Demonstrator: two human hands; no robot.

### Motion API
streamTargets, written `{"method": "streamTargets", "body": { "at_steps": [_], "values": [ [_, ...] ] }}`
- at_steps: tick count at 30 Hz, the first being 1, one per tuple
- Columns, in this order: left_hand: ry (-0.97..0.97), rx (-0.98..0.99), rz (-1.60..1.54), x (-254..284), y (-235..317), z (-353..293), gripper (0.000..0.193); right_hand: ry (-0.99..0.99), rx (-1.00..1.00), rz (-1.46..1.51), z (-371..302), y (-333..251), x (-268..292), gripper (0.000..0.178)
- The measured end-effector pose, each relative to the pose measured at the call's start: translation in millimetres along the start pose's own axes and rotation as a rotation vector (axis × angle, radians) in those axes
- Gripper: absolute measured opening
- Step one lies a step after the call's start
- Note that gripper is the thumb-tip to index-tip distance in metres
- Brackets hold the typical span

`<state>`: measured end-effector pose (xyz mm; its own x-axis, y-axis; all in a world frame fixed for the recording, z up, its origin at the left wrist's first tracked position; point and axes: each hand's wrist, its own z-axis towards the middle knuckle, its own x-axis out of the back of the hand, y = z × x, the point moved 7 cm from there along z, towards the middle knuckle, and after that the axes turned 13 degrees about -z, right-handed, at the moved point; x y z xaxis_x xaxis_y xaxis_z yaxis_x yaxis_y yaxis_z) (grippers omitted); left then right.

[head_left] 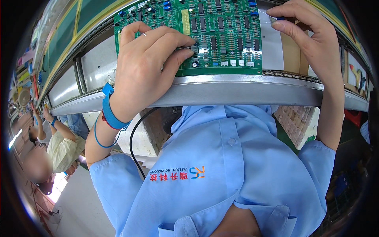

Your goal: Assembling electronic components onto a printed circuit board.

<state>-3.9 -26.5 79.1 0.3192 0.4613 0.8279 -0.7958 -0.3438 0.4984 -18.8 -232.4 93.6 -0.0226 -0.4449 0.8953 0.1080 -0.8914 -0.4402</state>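
Circuit board (227,37): green, flat and rectangular, at the upper centre of the frame, lying along the inner edge of an aluminium conveyor rail (237,82). The rail is smooth, matte grey and bowed by the lens; a dark metal roller chain (292,74) runs along its inner side.

Board contents: black rectangular integrated circuits (214,43), a ribbed pale yellow connector (186,22), blue box-shaped components (167,8) near the top edge, white plastic headers (233,63) along the lower edge and a cylindrical capacitor (195,64) at lower left.

Left hand (152,61): over the left part of the board, thumb and index fingertips drawn close together at its surface. Whether a component is gripped between them cannot be told. A blue wrist strap (111,112) with a thin blue cord encircles the wrist.

Right hand (310,33): at the upper right of the frame, beyond the board's right edge. Thumb and index finger are pinched on a small part (272,19) with a thin wire lead; its type is too small to tell. Below it lie a smooth white sheet (272,49) and a brown panel (290,55).

Bowl-like beige item (24,96): far left of the frame, rounded; blur hides any contents. Light blue woven shirt (209,142): lower centre, buttoned, embroidered at the chest
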Motion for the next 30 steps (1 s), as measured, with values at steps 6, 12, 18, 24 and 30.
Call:
{"method": "streamTargets", "body": {
  "at_steps": [6,12,18,24,30],
  "values": [
    [0.031,-0.108,0.084,-0.9,3.7,1.7,0.017,0.007,0.037,-0.023,6.5,-2.3,2.4,0.015],
    [-0.016,-0.078,0.112,12.6,10.1,15.4,0.026,0.121,0.239,0.080,0.3,24.1,-6.3,0.020],
    [0.226,0.006,0.352,94.6,-97.8,68.1,0.010,0.013,0.080,0.275,-4.6,19.6,-2.9,0.019],
    [0.109,0.363,0.600,97.3,-200.6,111.6,0.022,-0.076,0.020,0.364,0.3,15.0,-6.7,0.021],
    [0.067,0.592,0.736,101.9,-210.0,136.2,0.052,0.007,0.022,0.427,3.8,14.9,-1.3,0.032]
  ]
}}
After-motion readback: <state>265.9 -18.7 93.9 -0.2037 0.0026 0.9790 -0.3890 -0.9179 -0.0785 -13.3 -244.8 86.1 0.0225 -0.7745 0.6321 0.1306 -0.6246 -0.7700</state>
